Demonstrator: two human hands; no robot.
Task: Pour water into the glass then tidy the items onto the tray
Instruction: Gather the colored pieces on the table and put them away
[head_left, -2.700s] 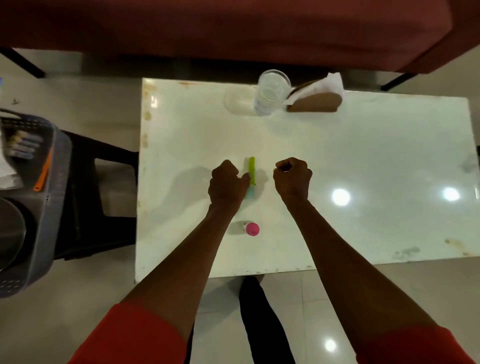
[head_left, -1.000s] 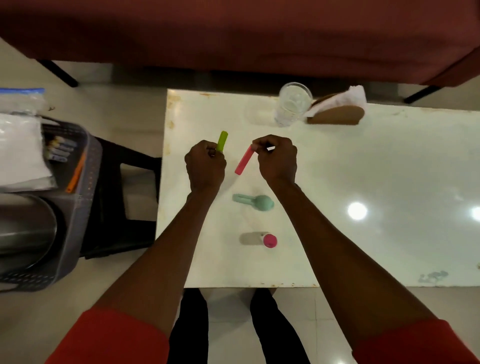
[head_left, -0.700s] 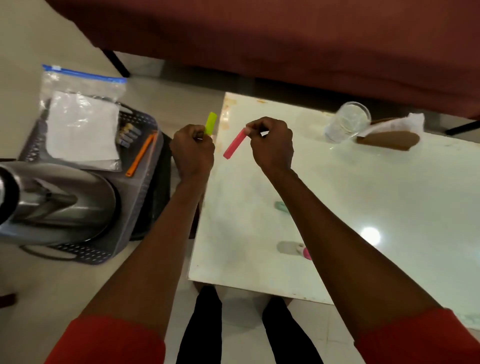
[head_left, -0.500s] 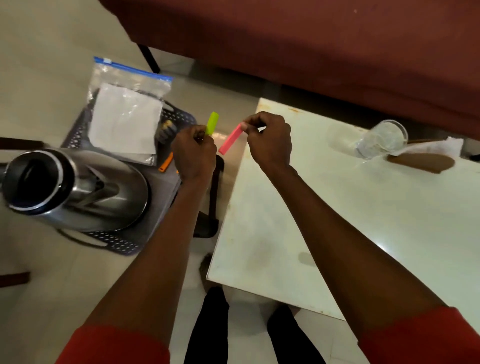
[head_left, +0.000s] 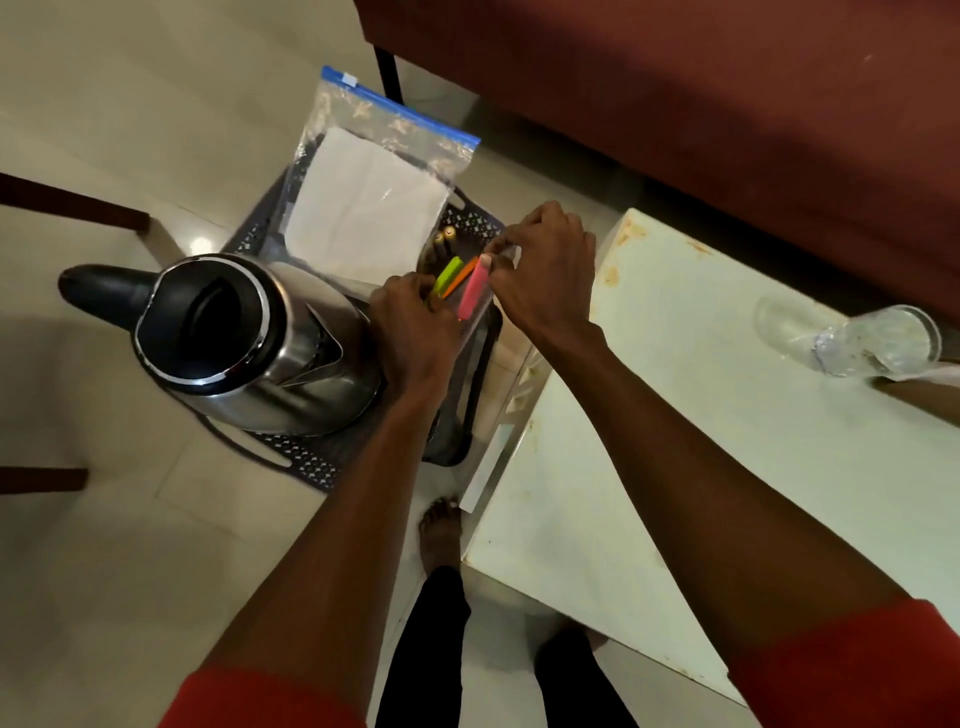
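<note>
Hiding the tray (head_left: 317, 457), hands (head_left: 415, 327) grip sticks (head_left: 474, 288).

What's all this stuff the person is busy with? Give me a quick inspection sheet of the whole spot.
Surface: white table, stained near its far corner.
Job's things: glass on the table; grey tray on a stool; kettle on the tray.
Clutter: zip bag, orange stick on the tray.
Hands: left hand grips green stick; right hand pinches pink stick, both over the tray.
Cables: nothing seen.
Surroundings: tiled floor, dark red sofa.
</note>
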